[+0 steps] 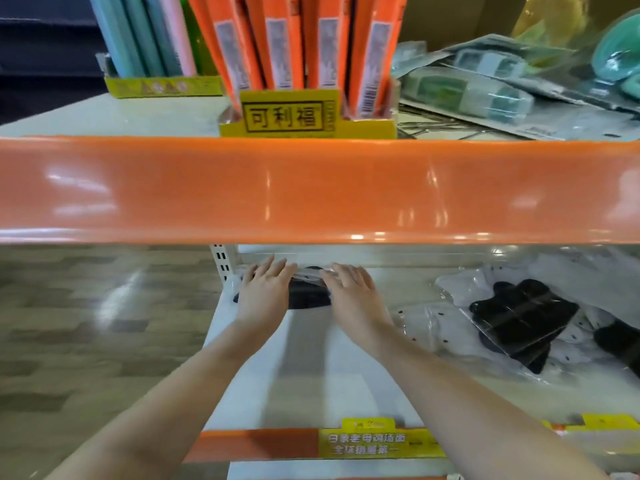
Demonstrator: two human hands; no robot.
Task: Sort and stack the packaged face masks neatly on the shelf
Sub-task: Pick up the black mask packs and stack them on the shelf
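Observation:
A clear packet with a black face mask (308, 296) lies at the back left of the white lower shelf (311, 368). My left hand (265, 289) rests flat on its left side, fingers straight. My right hand (353, 292) lies flat on its right side, fingers spread over the top edge. The two hands hide most of this packet. A loose heap of more packaged black masks (523, 317) lies at the right of the same shelf, some tilted and overlapping.
An orange shelf edge (311, 188) crosses the view above my hands. On the upper shelf stand a yellow display box (287, 116) of orange packs, pastel packs (138, 32) at left and greenish packets (485, 88) at right. Wood-pattern floor lies left.

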